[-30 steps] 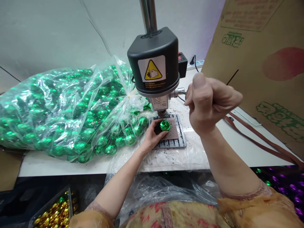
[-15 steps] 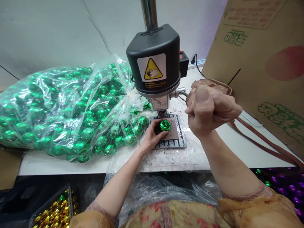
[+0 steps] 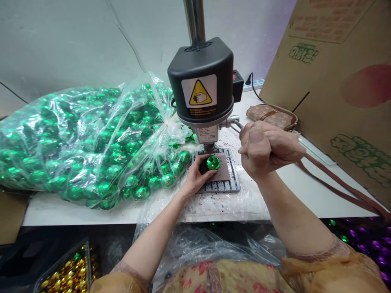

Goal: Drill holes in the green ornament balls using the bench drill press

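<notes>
A shiny green faceted ball (image 3: 213,162) with a dark hole in its top sits on a brown square pad, under the chuck (image 3: 209,147) of a black bench drill press (image 3: 200,77). My left hand (image 3: 197,174) curves around the ball from the left, thumb in front and fingers behind, holding it. My right hand (image 3: 269,148) is closed in a fist around the press's feed lever (image 3: 239,124), of which only a short metal piece shows. Dark specks lie over the slotted metal base (image 3: 233,179). Whether the bit touches the ball I cannot tell.
A tied clear bag (image 3: 82,142) of green balls lies on the left, with loose ones beside it. On the right are a patterned purse (image 3: 271,116) with a brown strap and a cardboard box (image 3: 345,89). Gold balls (image 3: 65,270) and purple balls (image 3: 372,244) are below the table edge.
My right hand has come down slightly on the lever, uncovering more of the purse. My left hand keeps its hold on the green ball. The view has shifted a little.
</notes>
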A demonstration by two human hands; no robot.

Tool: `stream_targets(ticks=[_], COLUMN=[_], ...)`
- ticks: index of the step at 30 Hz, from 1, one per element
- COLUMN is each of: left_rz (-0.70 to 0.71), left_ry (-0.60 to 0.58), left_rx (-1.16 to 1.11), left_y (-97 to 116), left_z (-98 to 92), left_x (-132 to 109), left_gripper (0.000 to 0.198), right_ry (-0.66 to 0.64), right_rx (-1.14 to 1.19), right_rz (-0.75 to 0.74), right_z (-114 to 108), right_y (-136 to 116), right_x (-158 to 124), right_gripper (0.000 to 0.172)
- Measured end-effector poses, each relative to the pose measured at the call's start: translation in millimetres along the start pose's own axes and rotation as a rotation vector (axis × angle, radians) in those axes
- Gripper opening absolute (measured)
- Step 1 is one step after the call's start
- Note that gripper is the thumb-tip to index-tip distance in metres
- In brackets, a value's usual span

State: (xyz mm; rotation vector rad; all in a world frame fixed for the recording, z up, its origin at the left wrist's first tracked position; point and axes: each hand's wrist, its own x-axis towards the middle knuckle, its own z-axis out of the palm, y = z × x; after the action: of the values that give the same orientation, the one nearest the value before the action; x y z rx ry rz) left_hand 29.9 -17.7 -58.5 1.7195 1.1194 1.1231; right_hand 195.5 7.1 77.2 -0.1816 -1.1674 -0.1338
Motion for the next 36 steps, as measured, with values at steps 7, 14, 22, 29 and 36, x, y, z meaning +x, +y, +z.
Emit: stream_targets(ticks=[7, 14, 22, 29, 36], left_rz=[0.039, 0.033, 0.011, 0.019, 0.274], left_ry=[0.016, 0.028, 0.032, 0.225, -0.134], left_rx=[0.024, 0.029, 0.042, 0.138, 0.229], left_y=[-5.4, -5.0, -1.3, 12.0, 41.9], left_z=[0.1, 1.3, 2.3, 10.8, 18.4], left_x=[0.1, -0.2, 0.0, -17.3, -109.9], left_gripper=[0.054, 0.054, 0.053, 0.044, 0.048], right_ry=[-0.015, -0.064, -0.053, 0.002, -0.046], right_rx=[0.015, 0.056, 0.078, -0.008, -0.079], right_rz=[-0.036, -0.030, 0.040, 0.351, 0.348], right_z=[-4.2, -8.6, -6.4, 18.7, 15.5], right_y=[1.9, 1.1, -4.8, -14.2, -9.9], right_x=[-7.0, -9.5, -7.3, 39.9, 38.3], right_gripper=[0.047, 0.043, 0.045, 0.047, 0.047])
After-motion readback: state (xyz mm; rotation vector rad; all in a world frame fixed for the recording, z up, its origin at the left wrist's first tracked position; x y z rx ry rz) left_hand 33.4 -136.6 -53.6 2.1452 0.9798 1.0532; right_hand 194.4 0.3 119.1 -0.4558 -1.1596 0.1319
